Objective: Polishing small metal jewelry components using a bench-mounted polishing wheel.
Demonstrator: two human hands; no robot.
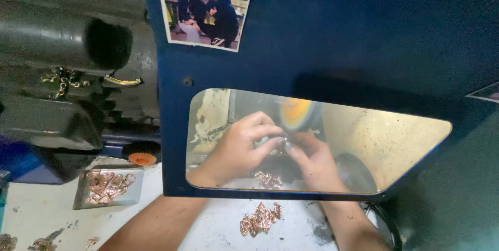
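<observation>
Through the clear window of a dark blue guard (332, 37) I see both hands at a spinning orange polishing wheel (297, 113). My left hand (236, 149) and my right hand (314, 160) pinch one small metal piece (282, 143) together, right beneath the wheel. Fingers of both hands are closed on it. The piece is tiny and partly hidden by fingertips. A heap of copper-coloured jewellery pieces (260, 220) lies on the white bench between my forearms, with more (268, 179) behind the window.
A small metal tray (83, 199) of similar copper pieces sits at the left on the bench. A grey motor housing (62, 63) fills the upper left, with a gold chain (61, 80) hanging on it. A photo (205, 6) is stuck on the guard.
</observation>
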